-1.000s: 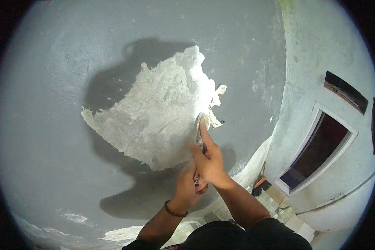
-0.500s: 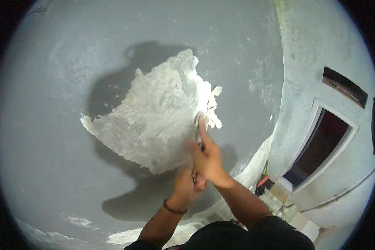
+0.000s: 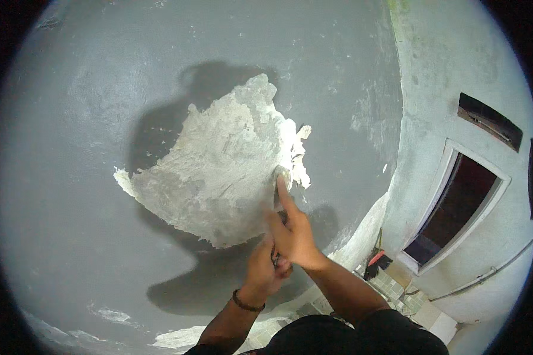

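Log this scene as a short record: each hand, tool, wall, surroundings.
Left hand: closed around the lower part of the hand tool
Right hand: grips higher up, index finger extended toward the tip
Tool tip: near the right edge of the pale bare patch
Wall: grey; white flakes right of the patch
Surroundings: broom and white-framed opening, right

**Grey ahead, pale to the right**

You face a broad grey wall (image 3: pixel 337 83), shiny at upper left. On your right, a pale wall (image 3: pixel 444 77) has a white-framed dark opening (image 3: pixel 456 207), a narrow dark slot (image 3: pixel 494 119) above it. A broom (image 3: pixel 378 264) stands near light floor tiles (image 3: pixel 391 286) below.
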The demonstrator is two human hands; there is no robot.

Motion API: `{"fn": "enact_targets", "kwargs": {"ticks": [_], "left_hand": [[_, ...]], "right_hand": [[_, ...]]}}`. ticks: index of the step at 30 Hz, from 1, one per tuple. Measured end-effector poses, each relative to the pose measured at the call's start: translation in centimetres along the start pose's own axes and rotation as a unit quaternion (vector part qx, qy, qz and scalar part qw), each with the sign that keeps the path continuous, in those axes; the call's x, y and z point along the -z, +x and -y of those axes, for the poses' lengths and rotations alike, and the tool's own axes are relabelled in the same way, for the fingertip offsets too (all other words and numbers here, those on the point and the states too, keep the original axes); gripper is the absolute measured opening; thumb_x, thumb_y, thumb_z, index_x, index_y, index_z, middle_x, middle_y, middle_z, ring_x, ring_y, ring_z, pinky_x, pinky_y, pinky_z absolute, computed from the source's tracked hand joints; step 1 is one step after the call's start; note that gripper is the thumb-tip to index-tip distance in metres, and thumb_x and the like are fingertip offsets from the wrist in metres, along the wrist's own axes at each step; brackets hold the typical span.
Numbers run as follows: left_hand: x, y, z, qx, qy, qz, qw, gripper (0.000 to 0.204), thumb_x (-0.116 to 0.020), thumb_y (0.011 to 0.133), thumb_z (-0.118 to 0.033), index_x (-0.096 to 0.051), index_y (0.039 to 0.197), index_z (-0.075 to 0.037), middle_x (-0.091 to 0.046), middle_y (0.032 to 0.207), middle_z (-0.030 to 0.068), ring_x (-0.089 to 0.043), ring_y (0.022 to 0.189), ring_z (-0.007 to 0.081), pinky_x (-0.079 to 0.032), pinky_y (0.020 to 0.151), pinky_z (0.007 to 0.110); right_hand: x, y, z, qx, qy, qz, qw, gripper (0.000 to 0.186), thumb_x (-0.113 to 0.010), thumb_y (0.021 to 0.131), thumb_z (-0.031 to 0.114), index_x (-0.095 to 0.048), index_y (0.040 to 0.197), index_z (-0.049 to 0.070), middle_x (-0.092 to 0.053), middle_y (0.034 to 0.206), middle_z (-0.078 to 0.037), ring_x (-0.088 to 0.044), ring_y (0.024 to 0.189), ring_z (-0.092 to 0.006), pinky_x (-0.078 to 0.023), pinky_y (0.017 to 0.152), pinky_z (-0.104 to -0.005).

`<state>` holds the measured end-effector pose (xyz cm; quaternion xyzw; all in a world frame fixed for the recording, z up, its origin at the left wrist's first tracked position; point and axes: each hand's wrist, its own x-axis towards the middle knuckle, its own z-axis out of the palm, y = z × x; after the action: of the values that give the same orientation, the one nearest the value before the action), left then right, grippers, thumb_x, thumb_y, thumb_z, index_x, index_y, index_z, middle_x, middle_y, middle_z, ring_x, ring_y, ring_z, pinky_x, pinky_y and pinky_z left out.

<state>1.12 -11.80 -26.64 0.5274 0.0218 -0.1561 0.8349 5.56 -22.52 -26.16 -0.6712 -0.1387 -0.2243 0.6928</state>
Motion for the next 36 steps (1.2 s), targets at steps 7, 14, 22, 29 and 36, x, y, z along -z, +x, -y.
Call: {"fn": "enact_targets", "kwargs": {"ticks": [7, 14, 22, 29, 36], "left_hand": [[-0.3, -0.7, 0.1, 0.014, -0.026, 0.001, 1.000, 0.041, -0.042, 0.104, -0.050, -0.048, 0.081, -0.017, -0.041, 0.060, -0.0037, -0.037, 0.046, 0.0099, -0.027, 0.042, 0.027], [-0.1, -0.3, 0.7, 0.006, -0.034, -0.049, 0.998, 0.042, -0.038, 0.105, -0.050, -0.048, 0.079, -0.018, -0.041, 0.058, -0.0050, -0.040, 0.044, 0.0107, -0.030, 0.041, 0.027], [0.9, 0.0, 0.8, -0.039, 0.032, 0.029, 0.998, 0.045, -0.039, 0.104, -0.053, -0.051, 0.082, -0.016, -0.042, 0.060, -0.0044, -0.035, 0.046, 0.0083, -0.026, 0.044, 0.026], [1.4, 0.9, 0.5, -0.040, -0.007, 0.024, 0.999, 0.042, -0.040, 0.104, -0.052, -0.056, 0.090, -0.015, -0.045, 0.061, -0.0039, -0.036, 0.044, 0.0093, -0.027, 0.042, 0.026], [0.3, 2.3, -0.1, -0.040, -0.024, 0.052, 0.998, 0.040, -0.042, 0.104, -0.052, -0.053, 0.094, -0.015, -0.044, 0.061, -0.0027, -0.037, 0.044, 0.0096, -0.029, 0.042, 0.027]], "right_hand": [[0.1, -0.1, 0.6, 0.080, -0.050, -0.004, 0.996, 0.071, -0.057, 0.094, 0.005, -0.024, 0.157, 0.008, -0.067, 0.095, -0.015, -0.059, 0.074, -0.0111, -0.050, 0.070, -0.0259], [0.4, 0.0, 0.3, 0.003, 0.015, 0.058, 0.998, 0.070, -0.056, 0.095, 0.005, -0.022, 0.156, 0.005, -0.064, 0.120, -0.027, -0.061, 0.084, -0.0129, -0.051, 0.077, -0.0288], [0.1, 0.3, -0.4, 0.003, 0.006, 0.050, 0.999, 0.070, -0.056, 0.094, 0.005, -0.022, 0.156, 0.004, -0.057, 0.069, -0.008, -0.049, 0.065, -0.0083, -0.046, 0.063, -0.0245], [-0.2, 0.1, 0.2, -0.010, 0.032, 0.045, 0.998, 0.070, -0.058, 0.094, 0.009, -0.025, 0.155, 0.003, -0.055, 0.069, -0.009, -0.048, 0.062, -0.0091, -0.043, 0.059, -0.0249], [0.3, 1.6, 1.5, 0.049, -0.008, -0.008, 0.999, 0.067, -0.057, 0.092, 0.001, -0.030, 0.153, 0.002, -0.061, 0.088, -0.008, -0.047, 0.072, -0.0062, -0.043, 0.064, -0.0218]]}}
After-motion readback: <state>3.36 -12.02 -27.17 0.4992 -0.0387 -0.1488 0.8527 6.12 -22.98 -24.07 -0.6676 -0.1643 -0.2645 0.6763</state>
